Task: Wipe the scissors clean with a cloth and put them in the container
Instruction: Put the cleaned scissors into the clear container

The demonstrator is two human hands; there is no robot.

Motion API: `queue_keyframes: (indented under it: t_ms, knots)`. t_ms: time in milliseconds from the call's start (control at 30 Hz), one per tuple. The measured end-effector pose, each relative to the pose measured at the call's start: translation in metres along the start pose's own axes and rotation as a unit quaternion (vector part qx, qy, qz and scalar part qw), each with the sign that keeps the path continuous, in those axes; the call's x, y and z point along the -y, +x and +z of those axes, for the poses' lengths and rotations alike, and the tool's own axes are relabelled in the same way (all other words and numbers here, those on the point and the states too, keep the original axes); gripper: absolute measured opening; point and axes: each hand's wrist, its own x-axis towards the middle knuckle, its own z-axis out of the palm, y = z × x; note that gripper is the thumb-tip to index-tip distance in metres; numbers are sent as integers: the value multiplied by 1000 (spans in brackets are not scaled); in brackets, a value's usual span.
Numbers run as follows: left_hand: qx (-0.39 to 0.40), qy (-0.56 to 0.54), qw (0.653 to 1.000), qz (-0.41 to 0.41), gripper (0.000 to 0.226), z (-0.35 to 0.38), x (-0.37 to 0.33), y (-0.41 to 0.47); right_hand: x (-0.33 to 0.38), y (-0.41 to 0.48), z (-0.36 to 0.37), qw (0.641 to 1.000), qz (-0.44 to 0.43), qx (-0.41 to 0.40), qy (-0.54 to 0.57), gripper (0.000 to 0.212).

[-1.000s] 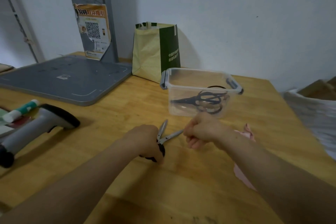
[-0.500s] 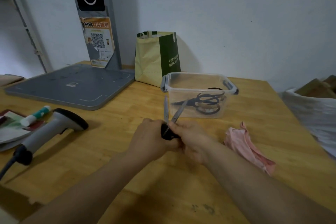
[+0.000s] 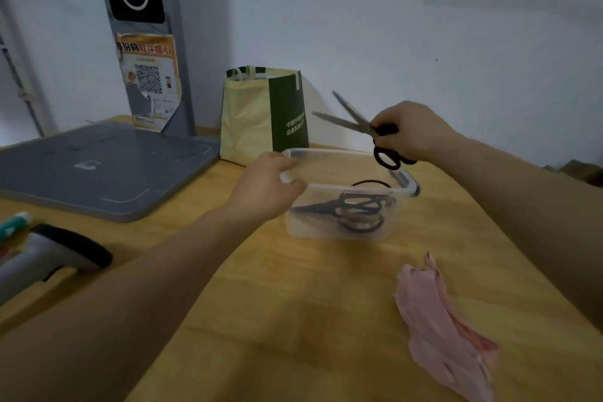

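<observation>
Scissors (image 3: pixel 342 122): steel blades splayed open, black loop handles. Likely rigid, light and sharp-tipped, so best held by the handles. Right hand (image 3: pixel 408 130) grips the handles, above the clear plastic container (image 3: pixel 326 151). Left hand (image 3: pixel 267 189) clasps the container's rim, steadying it. Pink cloth (image 3: pixel 440 330) lies nearer than the right hand.

Beyond the left hand (image 3: pixel 266 191), the cream and green paper bag (image 3: pixel 261 114) bears two lines of white Chinese characters, beginning "中国" and "非遗". Farther left, an orange paper poster (image 3: pixel 148 81) shows a QR code (image 3: pixel 149 79); its heading is too blurred to read.
</observation>
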Motion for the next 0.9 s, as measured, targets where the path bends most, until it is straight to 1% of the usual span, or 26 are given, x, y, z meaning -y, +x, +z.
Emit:
queue_keyframes:
  t_ms: [67,100,167,233,300,367,433,567,633,667,733,800,833,900]
  knots:
    - [42,40,998,-7,54,12,7,14,-6,22,18,993,-11,31,-111,26]
    - [52,57,997,-8,52,17,10,19,-8,31,30,987,-15,52,-150,28]
    - [53,88,995,8,43,25,16,28,-7,43,53,976,-27,97,-192,29]
    - [34,116,992,42,39,29,24,34,-5,51,76,970,-33,137,-196,25]
    - [17,145,986,76,37,32,30,37,-4,61,95,969,-20,168,-181,24]
    - [6,162,982,96,37,33,35,39,-1,68,107,968,13,206,-144,24]
    - [-1,169,979,113,38,33,37,39,0,70,113,971,35,216,-102,26]
    - [-4,170,977,129,41,34,34,37,-11,69,110,969,12,233,-79,29]
    - [-7,177,977,118,41,32,37,31,-16,62,97,975,4,220,-21,30]
    - [-30,195,971,133,39,31,41,27,-17,53,87,979,-4,205,13,34]
    - [-88,220,953,187,32,29,51,23,-22,28,70,980,-21,179,80,44]
    - [-125,212,945,218,22,31,57,22,-31,-2,63,974,-55,168,140,44]
    - [-134,208,944,220,19,33,58,24,-36,-14,66,973,-79,159,148,40]
    - [-137,193,949,209,13,38,51,31,-51,-21,79,980,-92,121,128,33]
